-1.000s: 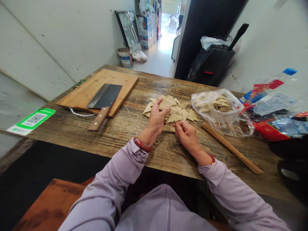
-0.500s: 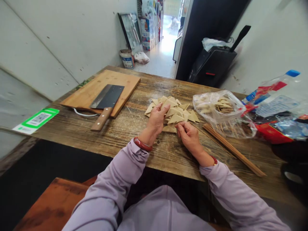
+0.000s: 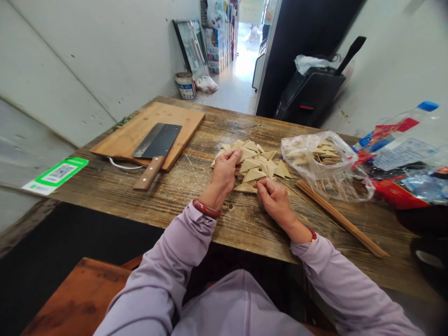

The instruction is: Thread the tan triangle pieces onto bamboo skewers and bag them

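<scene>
A heap of flat tan triangles (image 3: 259, 161), which look like dried tofu pieces, lies on the wooden table. My left hand (image 3: 224, 171) is at the heap's left side, closed, with one tofu triangle (image 3: 246, 154) at its thumb and fingertips. At the near edge of the heap, my right hand (image 3: 275, 198) is closed in a pinch; whatever is between its fingertips is too small to make out. A bundle of thin wooden skewers (image 3: 341, 218) lies to the right of that hand, with a loose skewer (image 3: 315, 206) beside it.
A cleaver (image 3: 157, 144) rests on a cutting board (image 3: 185, 128) at the left, handle over the near edge. A clear plastic bag (image 3: 325, 158) with skewered tan pieces stands at the right. Behind it are a plastic bottle (image 3: 399, 123) and wrappers. The wooden table (image 3: 168, 200) ends near my body.
My left hand has shifted slightly left and turned, thumb now lying closer to the fingers. My right hand stays in nearly the same place, still pinched.
</scene>
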Motion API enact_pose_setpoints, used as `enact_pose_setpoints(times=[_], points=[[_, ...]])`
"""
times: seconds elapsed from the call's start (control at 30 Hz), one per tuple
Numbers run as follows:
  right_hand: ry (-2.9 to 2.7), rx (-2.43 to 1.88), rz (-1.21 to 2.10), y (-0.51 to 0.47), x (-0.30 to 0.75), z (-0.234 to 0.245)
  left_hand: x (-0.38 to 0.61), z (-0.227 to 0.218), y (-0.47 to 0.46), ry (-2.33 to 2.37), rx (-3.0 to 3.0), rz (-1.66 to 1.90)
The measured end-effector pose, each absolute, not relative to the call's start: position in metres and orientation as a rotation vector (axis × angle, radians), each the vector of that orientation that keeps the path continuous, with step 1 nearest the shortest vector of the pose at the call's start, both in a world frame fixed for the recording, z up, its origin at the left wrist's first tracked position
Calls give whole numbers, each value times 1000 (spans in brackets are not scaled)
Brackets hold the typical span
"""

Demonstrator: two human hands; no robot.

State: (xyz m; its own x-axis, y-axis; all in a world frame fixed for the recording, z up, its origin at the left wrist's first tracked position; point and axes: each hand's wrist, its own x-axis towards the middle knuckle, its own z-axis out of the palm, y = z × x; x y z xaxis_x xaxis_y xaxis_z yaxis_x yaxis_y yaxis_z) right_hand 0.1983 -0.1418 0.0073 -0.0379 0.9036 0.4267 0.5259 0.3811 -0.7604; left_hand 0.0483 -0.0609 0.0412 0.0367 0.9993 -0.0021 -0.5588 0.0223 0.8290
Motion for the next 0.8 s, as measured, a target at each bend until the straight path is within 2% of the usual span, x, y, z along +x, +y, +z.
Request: enact_pose_setpoints(times=[0.8], points=[[-1680,-1307,492,-141,198,5,54,38,-62,763,830,1405]])
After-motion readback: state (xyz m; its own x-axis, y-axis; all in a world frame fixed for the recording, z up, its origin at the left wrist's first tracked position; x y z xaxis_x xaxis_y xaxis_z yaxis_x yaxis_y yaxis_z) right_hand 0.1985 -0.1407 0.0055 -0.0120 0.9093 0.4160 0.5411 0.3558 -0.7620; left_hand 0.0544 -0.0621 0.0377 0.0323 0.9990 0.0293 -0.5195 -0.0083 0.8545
